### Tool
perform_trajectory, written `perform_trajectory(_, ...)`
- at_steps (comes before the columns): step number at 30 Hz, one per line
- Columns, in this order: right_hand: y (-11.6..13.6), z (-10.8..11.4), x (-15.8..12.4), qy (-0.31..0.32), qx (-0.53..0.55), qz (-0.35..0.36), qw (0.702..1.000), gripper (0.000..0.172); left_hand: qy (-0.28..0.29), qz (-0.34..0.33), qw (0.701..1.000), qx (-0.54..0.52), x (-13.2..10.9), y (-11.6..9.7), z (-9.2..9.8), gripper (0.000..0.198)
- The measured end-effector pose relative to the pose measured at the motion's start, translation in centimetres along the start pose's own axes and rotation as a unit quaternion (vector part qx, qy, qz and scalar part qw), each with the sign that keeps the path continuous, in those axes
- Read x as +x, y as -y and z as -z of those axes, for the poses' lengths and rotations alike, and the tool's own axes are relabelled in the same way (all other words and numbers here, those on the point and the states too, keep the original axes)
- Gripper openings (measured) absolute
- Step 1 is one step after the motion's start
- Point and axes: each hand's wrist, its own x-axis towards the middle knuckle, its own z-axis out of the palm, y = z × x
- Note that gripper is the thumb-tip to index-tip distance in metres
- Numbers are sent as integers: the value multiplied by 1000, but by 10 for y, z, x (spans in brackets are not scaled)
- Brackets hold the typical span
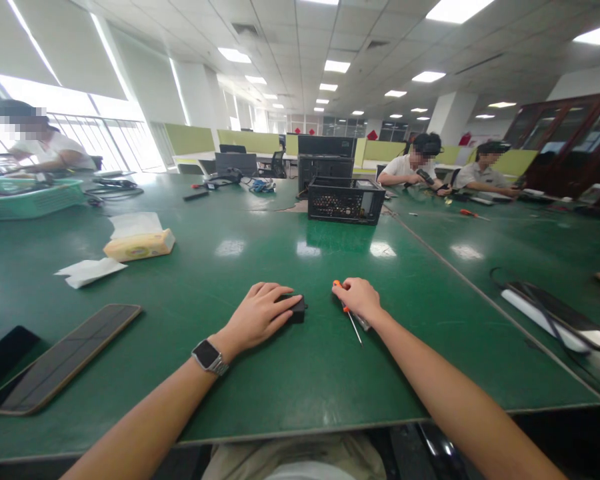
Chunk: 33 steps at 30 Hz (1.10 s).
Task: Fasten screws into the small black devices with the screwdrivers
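My left hand [260,312], with a watch [207,355] on its wrist, lies over a small black box [298,311] on the table. Its thumb and fingers are around the box, hiding most of it. To the right, my right hand [361,297] is closed on the orange handle of a screwdriver [347,309]. The screwdriver's thin metal shaft points toward me, its tip close to the tabletop. Another slim object, partly under my right palm, is too covered to name.
On the green table [310,387], phones [65,360] lie at left, near a tissue pack [140,245] and crumpled tissue [91,271]. A black computer case [347,201] stands ahead. A green basket [35,200] sits far left, a white device [545,320] at right. Several people work around.
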Motion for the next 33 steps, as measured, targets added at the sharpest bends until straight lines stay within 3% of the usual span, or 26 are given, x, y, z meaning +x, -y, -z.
perform_trajectory(5,-6,2,8,-3,89,-9,996,39,-3,-32,998,50,3,-12,-1,37)
perform_trajectory(9,-13,2,16,-4,218,-15,976,40,1,-53,996,70,3,-15,-3,38)
perform_trajectory(13,-16,4,20,-12,365,-39,930,35,-3,-65,996,55,3,-16,-6,35)
perform_trajectory(19,-15,8,19,-12,543,-54,838,29,-48,17,999,16,0,-6,-9,34)
perform_trajectory(23,-13,6,19,-11,610,-58,790,25,-46,42,998,-1,-2,0,-9,37)
perform_trajectory(27,-10,6,18,-5,647,-51,761,23,-28,41,999,-10,-2,0,-11,39)
perform_trajectory(33,-1,10,13,-5,670,-20,742,22,-55,17,997,-44,5,-3,-17,37)
